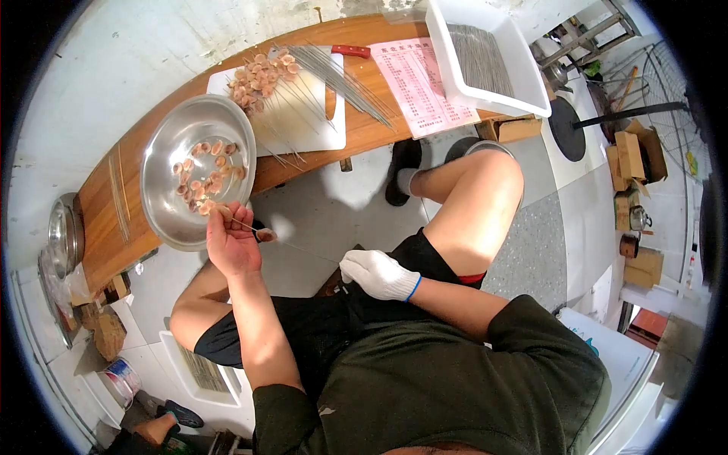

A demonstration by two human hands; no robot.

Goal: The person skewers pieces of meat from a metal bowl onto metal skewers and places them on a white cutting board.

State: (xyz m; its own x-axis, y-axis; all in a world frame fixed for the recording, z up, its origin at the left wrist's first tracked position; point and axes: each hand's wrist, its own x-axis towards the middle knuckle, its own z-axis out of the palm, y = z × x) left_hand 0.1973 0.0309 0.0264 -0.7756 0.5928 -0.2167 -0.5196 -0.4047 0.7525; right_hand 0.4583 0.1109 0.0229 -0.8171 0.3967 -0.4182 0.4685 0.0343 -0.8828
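My bare left hand (235,241) is at the near rim of a metal bowl (161,171), its fingers pinched on a small round pinkish piece. Beside its fingers a thin skewer (244,225) slants down to the right, with a brownish piece (266,235) on it. Several similar pieces (216,178) lie in the bowl. My right hand (379,275), in a white glove, is closed over my lap; what its fingers hold is hidden. Skewers loaded with round pieces (262,80) rest on a white cutting board (303,125).
Bare metal skewers (334,76), a red-handled knife (351,51) and a pink printed sheet (421,87) lie on the wooden table (98,197). A white bin (523,68) of skewers stands at the right end. Another person's foot (183,414) shows at lower left.
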